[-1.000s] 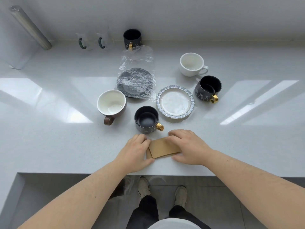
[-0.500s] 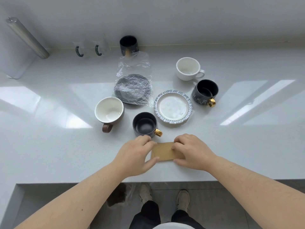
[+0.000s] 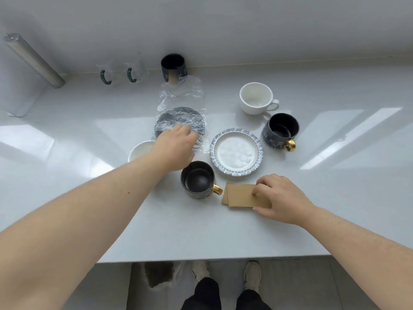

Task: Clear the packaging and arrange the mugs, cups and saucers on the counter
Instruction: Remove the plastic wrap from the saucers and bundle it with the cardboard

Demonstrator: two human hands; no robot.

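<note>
A dark saucer [image 3: 178, 118] lies wrapped in clear plastic film [image 3: 181, 95] at mid-counter. My left hand [image 3: 176, 148] stretches over its near edge, fingers apart and touching the film. It covers most of a white-lined brown mug [image 3: 140, 149]. My right hand [image 3: 281, 198] presses on a folded brown paper sleeve [image 3: 239, 195] near the front edge. A black mug with a gold handle [image 3: 197, 180] stands between my hands. Behind the sleeve sits a white saucer with a patterned rim [image 3: 237, 152].
A white cup [image 3: 257, 100] and a second black gold-handled mug [image 3: 281, 130] stand at the right. At the back wall are a third black mug [image 3: 173, 67] and two clear green-handled cups [image 3: 120, 72]. A metal tube [image 3: 33, 60] leans far left. The counter's front edge [image 3: 212, 258] is close.
My left hand has left the paper sleeve and reached forward onto the film-wrapped dark saucer. My right hand has slid the sleeve to the right and still holds it down.
</note>
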